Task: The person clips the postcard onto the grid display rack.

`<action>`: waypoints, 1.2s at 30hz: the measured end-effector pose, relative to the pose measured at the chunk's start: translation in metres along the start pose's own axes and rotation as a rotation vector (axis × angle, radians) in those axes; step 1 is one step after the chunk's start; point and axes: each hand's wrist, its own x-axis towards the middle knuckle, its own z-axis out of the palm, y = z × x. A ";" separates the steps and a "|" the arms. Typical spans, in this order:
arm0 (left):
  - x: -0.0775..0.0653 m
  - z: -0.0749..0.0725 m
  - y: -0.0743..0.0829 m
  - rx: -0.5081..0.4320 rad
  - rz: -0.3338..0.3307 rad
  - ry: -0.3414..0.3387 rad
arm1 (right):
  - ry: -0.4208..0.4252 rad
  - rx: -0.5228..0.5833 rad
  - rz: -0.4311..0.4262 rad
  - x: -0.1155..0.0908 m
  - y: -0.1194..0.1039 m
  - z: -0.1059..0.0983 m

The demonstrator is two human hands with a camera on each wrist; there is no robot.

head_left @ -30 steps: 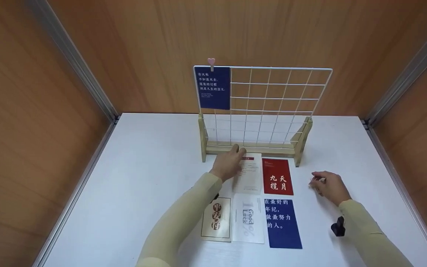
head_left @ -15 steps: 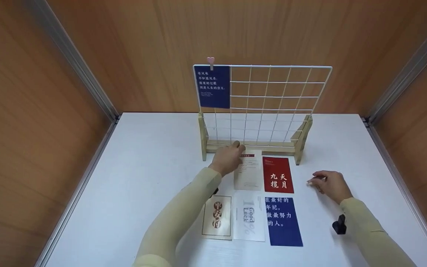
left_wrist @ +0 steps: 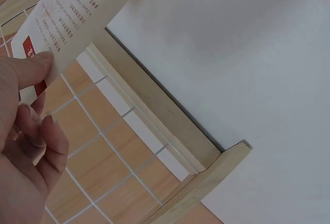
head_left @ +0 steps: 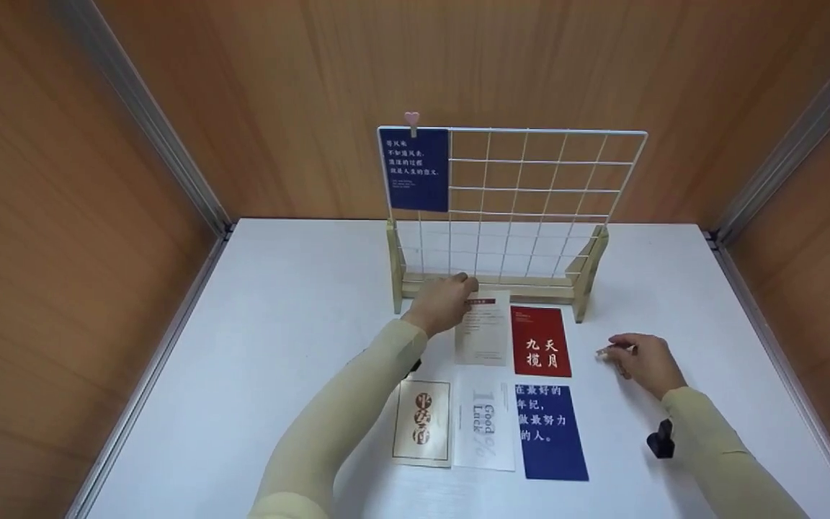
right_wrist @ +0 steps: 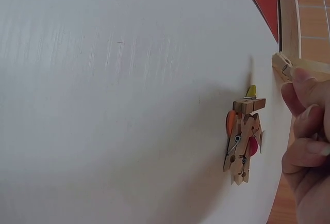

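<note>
Between thumb and fingers, my left hand (head_left: 442, 303) pinches the upper left part of a cream card (head_left: 487, 335) with a red band. The left wrist view shows this card (left_wrist: 82, 17) raised in front of the rack's wooden base. To the right of the cards, my right hand (head_left: 645, 362) pinches a small wooden clothespin (right_wrist: 282, 65), its far end partly covered by the fingers. Below that hand, in the right wrist view, several wooden clothespins (right_wrist: 242, 141) with coloured ends lie in a heap on the white table.
A white wire grid rack (head_left: 530, 189) on wooden feet stands at the back. A pink heart clothespin (head_left: 413, 122) holds a blue card (head_left: 415, 173) at its top left. On the table lie a red card (head_left: 541, 342), a gold-edged card (head_left: 422, 425), a white card (head_left: 483, 425) and another blue card (head_left: 552, 432).
My left hand has lifted the cream card slightly off the table and towards the rack. My right hand has shifted a little left, and the clothespin at its fingertips shows more clearly.
</note>
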 end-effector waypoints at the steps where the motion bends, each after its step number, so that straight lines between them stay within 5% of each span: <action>1: 0.000 -0.001 0.000 0.007 0.006 -0.001 | 0.002 0.002 -0.004 0.000 0.001 0.000; 24: -0.006 -0.020 -0.001 -0.107 0.078 -0.135 | 0.028 0.037 0.031 -0.007 0.005 0.006; 36: 0.006 -0.045 -0.005 -0.132 0.149 -0.147 | 0.111 0.020 -0.066 -0.007 0.009 0.003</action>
